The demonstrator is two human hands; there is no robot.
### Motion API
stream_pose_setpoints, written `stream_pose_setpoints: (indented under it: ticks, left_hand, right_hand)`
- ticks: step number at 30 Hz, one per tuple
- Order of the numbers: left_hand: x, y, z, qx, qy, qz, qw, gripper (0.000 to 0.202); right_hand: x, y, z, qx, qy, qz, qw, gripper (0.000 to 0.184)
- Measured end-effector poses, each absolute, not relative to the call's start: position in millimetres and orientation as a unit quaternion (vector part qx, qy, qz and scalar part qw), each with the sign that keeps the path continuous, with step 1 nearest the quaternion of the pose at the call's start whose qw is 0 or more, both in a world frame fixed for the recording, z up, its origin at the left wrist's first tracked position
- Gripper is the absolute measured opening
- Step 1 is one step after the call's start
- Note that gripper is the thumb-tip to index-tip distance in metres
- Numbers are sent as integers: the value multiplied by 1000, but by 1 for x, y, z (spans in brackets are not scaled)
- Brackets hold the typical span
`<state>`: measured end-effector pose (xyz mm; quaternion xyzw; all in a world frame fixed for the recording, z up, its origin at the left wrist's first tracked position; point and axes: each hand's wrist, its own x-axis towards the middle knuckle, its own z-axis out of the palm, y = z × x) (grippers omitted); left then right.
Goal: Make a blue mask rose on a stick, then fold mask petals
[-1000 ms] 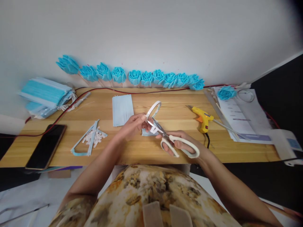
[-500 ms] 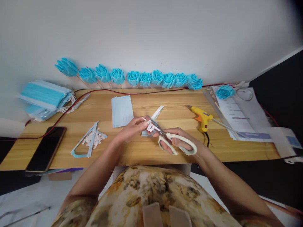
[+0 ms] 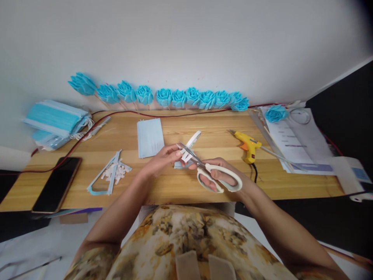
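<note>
Head view shows scissors (image 3: pixel 201 165) near table edge (image 3: pixel 186 200), glue gun (image 3: pixel 250 146) apart.

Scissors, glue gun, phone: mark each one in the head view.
Scissors (image 3: pixel 199 164): head view, metal by the pivot.
Glue gun (image 3: pixel 250 143): head view, on its yellow body.
Phone (image 3: pixel 57 185): head view, on its dark screen.

The white strip (image 3: pixel 193 140) has lost its high arch, and the scissors (image 3: pixel 201 165) have closed further.
</note>
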<state>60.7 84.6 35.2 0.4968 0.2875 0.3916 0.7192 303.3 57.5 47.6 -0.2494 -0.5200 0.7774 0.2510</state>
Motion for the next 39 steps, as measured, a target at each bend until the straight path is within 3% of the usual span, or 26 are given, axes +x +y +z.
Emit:
stream_pose_setpoints:
  ticks: [15,26,39]
  left_hand:
    - [58,86,32,495,269,385,731,38]
    - [58,85,38,480,208,376,765,45]
    - [61,87,24,513,346,412,669,46]
  right_hand:
    - [302,54,54,-228,-487,795,279,61]
    - [301,52,52,-213,-483,799,290,54]
    - [297,48,51,-255,-466,802,274,63]
